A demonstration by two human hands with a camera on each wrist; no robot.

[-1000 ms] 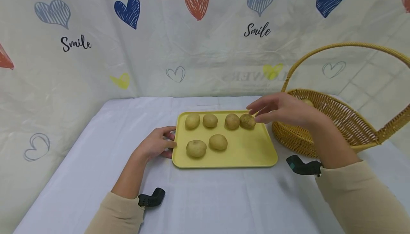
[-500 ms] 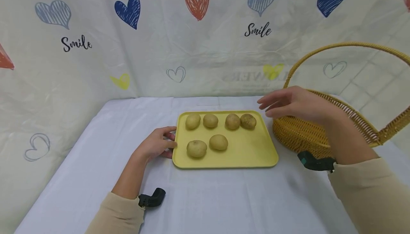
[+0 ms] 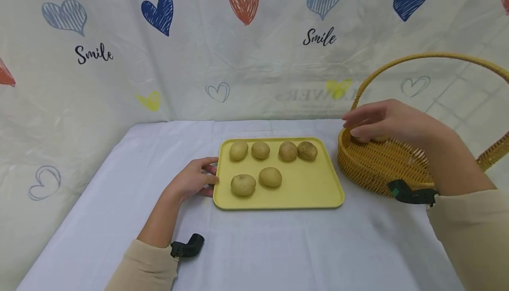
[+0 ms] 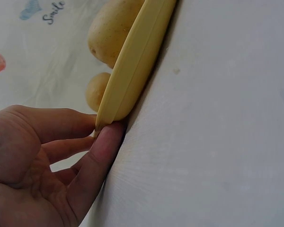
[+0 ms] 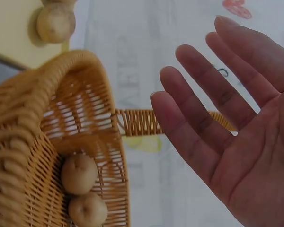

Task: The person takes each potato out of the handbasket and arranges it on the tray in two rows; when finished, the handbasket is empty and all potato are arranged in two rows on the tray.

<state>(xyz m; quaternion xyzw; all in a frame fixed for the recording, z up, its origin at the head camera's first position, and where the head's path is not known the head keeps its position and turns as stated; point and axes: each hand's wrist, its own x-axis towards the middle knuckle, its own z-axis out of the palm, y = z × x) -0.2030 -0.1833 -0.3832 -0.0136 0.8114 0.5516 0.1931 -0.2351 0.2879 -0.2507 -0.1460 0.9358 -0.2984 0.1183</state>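
My left hand (image 3: 195, 178) holds the left edge of a yellow tray (image 3: 302, 189); in the left wrist view, the thumb and fingers (image 4: 106, 144) pinch its rim. Several potatoes (image 3: 243, 185) lie on the tray, most along the far side and two nearer the front. Over the wicker basket (image 3: 370, 167) at the right, my right hand (image 3: 393, 120) hovers with relaxed fingers and nothing in its grasp. Two potatoes (image 5: 79, 174) sit inside the basket in the right wrist view, below and apart from the hand. In the head view the hand partly covers them.
A tall arched handle (image 3: 433, 55) rises over the basket. White cloth (image 3: 262, 242) covers the table, and a sheet printed with hearts (image 3: 244, 5) hangs behind. The basket stands close to the tray's right edge.
My right hand has moved right and slightly up, from beside the tray's far right potato to above the basket. The left hand, tray and potatoes have stayed in place.
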